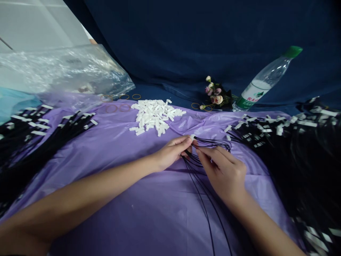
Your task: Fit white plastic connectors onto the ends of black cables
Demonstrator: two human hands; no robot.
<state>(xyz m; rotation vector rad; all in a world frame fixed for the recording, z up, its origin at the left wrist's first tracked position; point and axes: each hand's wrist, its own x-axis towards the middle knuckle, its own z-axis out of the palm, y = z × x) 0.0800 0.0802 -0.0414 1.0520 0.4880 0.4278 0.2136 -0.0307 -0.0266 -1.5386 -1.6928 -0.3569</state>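
The left hand is pinching a small white connector at its fingertips. Thin black wires are running rightward from it in curves, some trailing down over the purple cloth. The right hand is gripping near the wires. White pieces are lying heaped just beyond.

Head-worn view looks forward, down over hands.

Purple sheet bears white connectors, black cable bundles and rubber bands
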